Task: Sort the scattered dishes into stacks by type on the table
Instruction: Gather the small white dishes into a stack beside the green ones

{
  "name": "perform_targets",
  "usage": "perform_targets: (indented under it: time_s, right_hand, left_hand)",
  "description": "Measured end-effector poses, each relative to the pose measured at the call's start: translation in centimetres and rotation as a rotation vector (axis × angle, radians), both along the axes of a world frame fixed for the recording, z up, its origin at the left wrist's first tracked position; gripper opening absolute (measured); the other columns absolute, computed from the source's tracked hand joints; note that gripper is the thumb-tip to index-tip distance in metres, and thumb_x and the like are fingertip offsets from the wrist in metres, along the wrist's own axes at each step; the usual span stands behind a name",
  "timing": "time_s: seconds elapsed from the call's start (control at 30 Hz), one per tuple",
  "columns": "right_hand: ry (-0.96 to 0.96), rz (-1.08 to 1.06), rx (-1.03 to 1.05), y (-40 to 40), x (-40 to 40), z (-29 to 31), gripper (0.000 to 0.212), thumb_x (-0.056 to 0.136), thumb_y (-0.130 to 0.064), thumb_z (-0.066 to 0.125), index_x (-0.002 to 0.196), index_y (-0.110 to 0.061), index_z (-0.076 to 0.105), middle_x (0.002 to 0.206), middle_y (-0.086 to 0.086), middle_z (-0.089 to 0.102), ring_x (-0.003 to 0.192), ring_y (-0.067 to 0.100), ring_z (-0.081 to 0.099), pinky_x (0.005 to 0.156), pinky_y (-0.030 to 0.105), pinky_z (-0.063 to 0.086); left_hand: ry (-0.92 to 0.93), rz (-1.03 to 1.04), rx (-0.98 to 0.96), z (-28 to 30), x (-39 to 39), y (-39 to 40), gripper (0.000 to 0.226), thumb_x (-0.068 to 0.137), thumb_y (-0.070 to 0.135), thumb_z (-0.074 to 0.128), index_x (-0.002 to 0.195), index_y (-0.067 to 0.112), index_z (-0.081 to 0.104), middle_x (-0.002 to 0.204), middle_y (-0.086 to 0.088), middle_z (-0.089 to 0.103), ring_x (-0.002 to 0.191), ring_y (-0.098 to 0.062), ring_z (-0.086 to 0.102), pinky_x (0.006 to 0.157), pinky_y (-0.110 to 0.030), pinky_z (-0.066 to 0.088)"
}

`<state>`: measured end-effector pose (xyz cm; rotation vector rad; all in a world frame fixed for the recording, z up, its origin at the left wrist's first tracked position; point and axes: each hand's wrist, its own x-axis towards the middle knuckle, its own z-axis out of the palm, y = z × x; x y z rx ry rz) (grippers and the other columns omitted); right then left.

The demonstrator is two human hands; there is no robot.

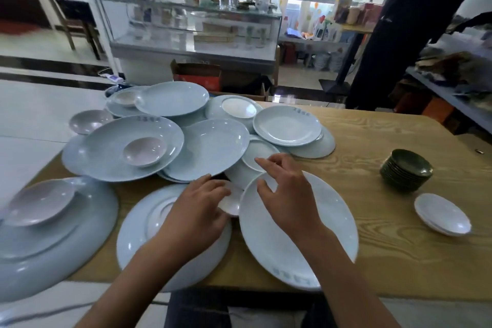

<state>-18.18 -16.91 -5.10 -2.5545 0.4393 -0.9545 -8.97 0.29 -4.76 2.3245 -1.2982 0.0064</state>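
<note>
We see a wooden table (372,221) with wavy grain lines, and it is the biggest thing here. Smooth, shiny, pale blue plates lie all over its left half. The largest is a big plate (53,253) at the near left corner, upside down, with a pinkish bowl (40,202) sitting on it. Next to it is another upside-down plate (138,245) hanging over the near edge, and a right-way-up plate (306,242) with blue writing near its rim. Behind them a messy pile (186,136) of round and oval plates leans this way and that, some overlapping, with small pink bowls on top. On the right side, well apart from the pile, stands a neat stack of dark green saucers (406,169), and near it a short stack of small white saucers (442,214). Our left hand (197,210) curls round a little pink saucer (231,200) wedged between the two near plates. Our right hand (287,194) hovers over the right plate with fingers spread and bent loosely, holding nothing.
</note>
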Motion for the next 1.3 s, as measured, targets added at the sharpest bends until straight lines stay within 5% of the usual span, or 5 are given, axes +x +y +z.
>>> perform_targets:
  time_s: [0.13, 0.3, 0.53, 0.7, 1.3]
  right_hand:
    - [0.011, 0.029, 0.019, 1.1, 0.3, -0.1, 0.044, 0.083, -0.014, 0.07, 0.125, -0.023, 0.064, 0.107, -0.003, 0.057, 0.1, 0.013, 0.058, 0.078, 0.027, 0.054]
    - [0.017, 0.036, 0.045, 1.6, 0.0, -0.2, 0.042, 0.085, -0.015, 0.07, 0.125, -0.023, 0.064, 0.107, -0.004, 0.057, 0.101, 0.011, 0.057, 0.08, 0.025, 0.054]
    - [0.003, 0.037, 0.081, 1.5, 0.3, -0.3, 0.039, 0.085, -0.015, 0.07, 0.122, -0.023, 0.066, 0.109, -0.005, 0.058, 0.1, 0.008, 0.056, 0.08, 0.025, 0.055]
    - [0.012, 0.052, 0.085, 2.2, 0.3, -0.3, 0.037, 0.085, -0.017, 0.069, 0.121, -0.025, 0.066, 0.11, -0.006, 0.058, 0.102, 0.007, 0.056, 0.081, 0.023, 0.054]
    - [-0.042, 0.116, 0.216, 1.5, -3.2, 3.2, 0.038, 0.091, -0.023, 0.065, 0.129, -0.026, 0.062, 0.124, -0.008, 0.065, 0.1, 0.003, 0.063, 0.082, 0.02, 0.055]
  left_hand:
    - [-0.033, 0.037, 0.009, -0.9, -0.1, 0.4, 0.04, 0.081, 0.022, 0.068, 0.121, 0.023, 0.065, 0.13, 0.007, 0.058, 0.135, -0.016, 0.038, 0.107, -0.027, 0.031]
    - [-0.093, 0.017, -0.041, -1.8, 0.2, 0.3, 0.012, 0.077, 0.009, 0.074, 0.08, 0.02, 0.075, 0.096, 0.002, 0.07, 0.108, -0.025, 0.057, 0.084, -0.027, 0.047]
    - [-0.146, 0.027, -0.076, -1.2, 0.4, 1.3, 0.022, 0.072, 0.001, 0.078, 0.081, 0.022, 0.075, 0.099, 0.001, 0.069, 0.113, -0.026, 0.057, 0.067, -0.035, 0.057]
    - [-0.195, 0.006, -0.035, 0.5, 0.5, 2.5, 0.032, 0.061, 0.0, 0.084, 0.079, 0.023, 0.074, 0.106, -0.004, 0.068, 0.116, -0.029, 0.057, 0.07, -0.034, 0.057]
    - [-0.156, 0.048, -0.24, 6.4, -1.9, -0.9, 0.022, 0.077, 0.003, 0.076, 0.092, 0.019, 0.077, 0.115, -0.011, 0.068, 0.101, -0.031, 0.065, 0.08, -0.035, 0.05]
